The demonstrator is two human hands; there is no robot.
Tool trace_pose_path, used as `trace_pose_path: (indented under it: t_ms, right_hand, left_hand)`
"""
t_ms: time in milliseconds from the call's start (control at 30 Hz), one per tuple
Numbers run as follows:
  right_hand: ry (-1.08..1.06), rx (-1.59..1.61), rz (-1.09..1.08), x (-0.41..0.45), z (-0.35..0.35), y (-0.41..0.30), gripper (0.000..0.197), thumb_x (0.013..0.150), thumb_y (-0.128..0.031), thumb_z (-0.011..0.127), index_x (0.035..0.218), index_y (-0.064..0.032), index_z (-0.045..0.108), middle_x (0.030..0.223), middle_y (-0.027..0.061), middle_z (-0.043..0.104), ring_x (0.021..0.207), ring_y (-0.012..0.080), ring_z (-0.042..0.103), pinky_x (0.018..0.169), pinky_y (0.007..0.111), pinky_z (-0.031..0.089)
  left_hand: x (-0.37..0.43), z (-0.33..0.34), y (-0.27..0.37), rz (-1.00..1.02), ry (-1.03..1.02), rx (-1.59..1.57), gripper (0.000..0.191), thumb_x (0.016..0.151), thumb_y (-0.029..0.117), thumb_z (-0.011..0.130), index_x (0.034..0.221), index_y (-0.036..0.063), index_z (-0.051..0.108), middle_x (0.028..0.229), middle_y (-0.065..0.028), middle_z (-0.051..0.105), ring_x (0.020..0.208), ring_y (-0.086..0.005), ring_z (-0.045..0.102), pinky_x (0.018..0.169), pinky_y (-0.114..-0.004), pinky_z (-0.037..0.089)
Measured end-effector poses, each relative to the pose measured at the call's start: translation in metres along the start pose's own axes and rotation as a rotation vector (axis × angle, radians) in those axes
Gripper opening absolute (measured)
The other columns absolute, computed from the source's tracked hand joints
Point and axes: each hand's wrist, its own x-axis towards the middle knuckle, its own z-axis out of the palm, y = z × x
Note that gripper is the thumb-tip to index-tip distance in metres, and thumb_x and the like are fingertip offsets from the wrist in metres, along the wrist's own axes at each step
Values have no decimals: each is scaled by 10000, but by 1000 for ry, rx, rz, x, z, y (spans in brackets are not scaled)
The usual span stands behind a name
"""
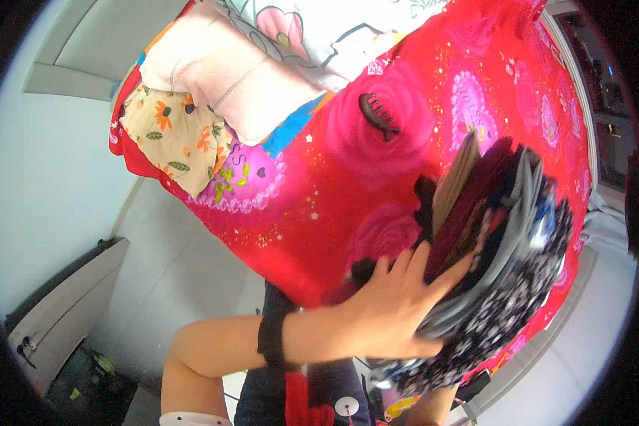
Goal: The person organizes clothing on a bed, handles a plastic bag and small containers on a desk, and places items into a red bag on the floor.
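My left hand, fingers spread, presses against the near side of a thick bundle of folded clothes. The bundle holds beige, maroon, grey and blue layers and a black-and-white patterned fabric on its outer right side. It leans over the near right part of a bed covered with a red rose-printed sheet. From the bottom edge my right forearm reaches up behind the bundle, which hides that hand. Beyond the clothes, a dark brown claw hair clip lies on the sheet.
A cream floral pillow and a pink blanket lie at the bed's far left. White printed bedding is heaped behind them. Grey floor runs along the left, with a low pale board by the wall.
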Motion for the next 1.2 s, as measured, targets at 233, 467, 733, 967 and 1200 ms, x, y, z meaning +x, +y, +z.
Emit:
trace_pose_path:
  t_ms: [233, 467, 733, 967, 1200]
  right_hand:
    - [-62, -78, -213, 74, 59, -80, 595, 908, -498, 318, 1268, -32, 402, 1227, 139, 495, 1072, 298, 512, 914, 425, 431]
    - [-106, -94, -286, 182, 125, -120, 601, 909, -504, 312, 1278, -36, 390, 1236, 136, 486, 1082, 300, 505, 917, 426, 429]
    - [-68, -136, -85, 243, 162, -97, 608, 910, -511, 305, 1289, -41, 377, 1246, 134, 477, 1094, 303, 497, 921, 426, 427]
    - [214, -283, -752, 247, 132, -119, 473, 851, -241, 572, 1231, -29, 386, 1057, 87, 526, 954, 211, 516, 830, 327, 428]
    - [263, -710, -935, 247, 150, -140, 325, 837, -240, 591, 1046, 4, 541, 1068, 117, 503, 957, 207, 480, 833, 303, 384]
  left_hand:
    - [54, -67, 38, 295, 280, 140, 902, 611, 345, 707, 1346, 55, 272, 1057, -326, 397, 926, -439, 473, 753, -533, 414]
    - [125, -99, 6, -49, 293, 120, 847, 670, 428, 694, 1349, 128, 287, 1171, -331, 411, 1030, -461, 488, 854, -518, 419]
    - [154, -105, -205, -214, 441, -167, 791, 733, 603, 582, 1219, -9, 458, 1037, -215, 577, 952, -266, 556, 849, -334, 417]
    - [57, -59, -200, -154, 946, 309, 368, 830, 269, 563, 1097, 18, 530, 1100, -179, 550, 1032, -344, 510, 906, -419, 362]
    - [-56, 13, -248, -611, 921, 894, 517, 817, 292, 533, 1238, 16, 413, 1366, -205, 302, 1287, -356, 257, 1031, -542, 159]
